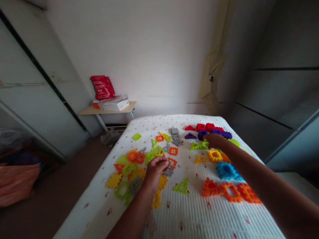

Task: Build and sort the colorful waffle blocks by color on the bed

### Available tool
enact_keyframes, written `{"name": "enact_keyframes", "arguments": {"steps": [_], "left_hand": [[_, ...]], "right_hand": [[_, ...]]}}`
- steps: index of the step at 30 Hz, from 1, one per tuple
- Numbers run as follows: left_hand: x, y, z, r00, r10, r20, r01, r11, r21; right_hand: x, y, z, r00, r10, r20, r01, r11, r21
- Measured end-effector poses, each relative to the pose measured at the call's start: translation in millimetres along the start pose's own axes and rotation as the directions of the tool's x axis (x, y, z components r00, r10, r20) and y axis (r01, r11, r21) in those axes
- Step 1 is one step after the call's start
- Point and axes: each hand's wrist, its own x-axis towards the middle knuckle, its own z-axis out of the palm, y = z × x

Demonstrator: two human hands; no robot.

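Bare forearms (132, 220) stretch over a ribbed white bedspread (196, 215); the left hand (155, 171) curls beside a gray plastic tile (169, 172), the right hand (213, 141) curls against a lime-green tile (199, 146), any grip unclear.

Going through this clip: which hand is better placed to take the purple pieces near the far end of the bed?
Probably the right hand: it is right beside the purple plastic pieces. The left hand is farther off, over the grey and orange pieces.
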Motion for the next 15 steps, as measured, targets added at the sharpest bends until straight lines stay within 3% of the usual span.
{"name": "enact_keyframes", "arguments": {"steps": [3,5,7,8,12,15], "left_hand": [[1.0,3.1,-6.6,0.999,0.036,-0.004,-0.036,0.998,0.052],[7.6,14.6,-18.1,0.994,0.106,-0.016,-0.101,0.973,0.206],[21.5,35.0,-33.9,0.973,0.228,-0.032,-0.187,0.866,0.463],[30.6,47.4,-42.3,0.950,0.307,-0.057,-0.207,0.756,0.621],[62.0,91.5,-69.9,0.912,0.383,-0.146,-0.167,0.673,0.721],[60.3,99.7,-88.6,0.906,0.390,-0.162,-0.148,0.653,0.743]], "right_hand": [[-0.7,-0.5,-5.3,0.999,-0.013,-0.038,0.014,1.000,0.005],[-5.4,-4.1,-13.0,0.997,-0.017,-0.071,0.018,1.000,0.016],[-13.7,-10.6,-22.8,0.992,-0.022,-0.123,0.028,0.999,0.042],[-18.7,-14.6,-27.7,0.987,-0.032,-0.158,0.042,0.997,0.062],[-38.8,-31.2,-40.3,0.948,-0.113,-0.298,0.152,0.982,0.112],[-53.3,-43.2,-39.8,0.917,-0.173,-0.360,0.224,0.969,0.104]]}}
